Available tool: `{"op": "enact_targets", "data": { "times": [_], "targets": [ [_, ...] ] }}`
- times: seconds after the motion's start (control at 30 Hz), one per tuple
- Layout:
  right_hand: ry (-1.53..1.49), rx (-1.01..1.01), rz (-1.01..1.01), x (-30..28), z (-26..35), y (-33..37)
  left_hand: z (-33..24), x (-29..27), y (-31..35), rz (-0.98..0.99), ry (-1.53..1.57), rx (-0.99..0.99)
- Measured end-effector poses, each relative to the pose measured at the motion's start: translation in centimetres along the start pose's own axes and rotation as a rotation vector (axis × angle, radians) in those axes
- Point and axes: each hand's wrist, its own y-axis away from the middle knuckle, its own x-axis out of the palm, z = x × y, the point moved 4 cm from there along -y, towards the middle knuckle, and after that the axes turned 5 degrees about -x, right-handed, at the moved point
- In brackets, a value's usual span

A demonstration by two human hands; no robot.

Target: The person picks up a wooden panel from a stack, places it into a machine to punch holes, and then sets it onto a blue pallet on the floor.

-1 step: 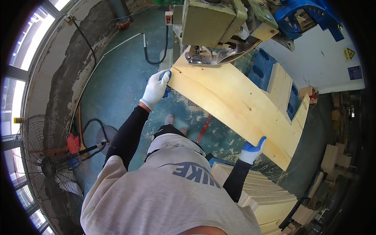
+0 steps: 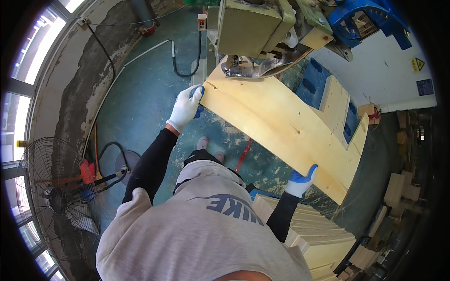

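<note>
A large pale wooden board [image 2: 276, 117] with a straight near edge and an angular cut-out on its far right side spans the middle of the view. My left hand [image 2: 185, 108], in a white glove with blue palm, grips its left end. Along the near edge toward the right, my right hand [image 2: 300, 182] has its thumb on top of the board; its fingers are hidden underneath. The board's far left corner lies under the metal guard [image 2: 243, 70] of a beige-green machine [image 2: 253, 28]. Whatever is under that guard cannot be seen.
A stack of cut wooden boards [image 2: 323, 239] stands by my right side. Beyond the held board, more wood pieces [image 2: 333, 100] lie on a blue surface [image 2: 313, 84]. A wire-cage fan [image 2: 58, 199] stands at left, and a black cable [image 2: 187, 74] loops near the machine.
The board and both hands have shifted very slightly to the left and toward me. Both grips stay the same, and nothing else has visibly moved.
</note>
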Motion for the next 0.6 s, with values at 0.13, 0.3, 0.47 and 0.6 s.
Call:
{"op": "enact_targets", "data": {
  "times": [0.13, 0.3, 0.47, 0.6],
  "targets": [
    [0.041, 0.028, 0.002, -0.4, -0.6, 0.8, 2.8, -0.2, -0.9, -0.06, 0.012, 0.038],
    [0.029, 0.067, 0.01, -0.6, -0.6, 1.0, 2.6, -0.1, -0.2, -0.025, 0.007, -0.022],
    [0.028, 0.03, -0.001, -0.2, -0.5, 0.7, 3.1, 0.4, -0.5, -0.043, 0.071, 0.034],
    [0.009, 0.046, -0.033, -0.5, -0.3, 0.8, 3.1, 0.6, -0.6, -0.057, 0.058, 0.046]
  ]
}}
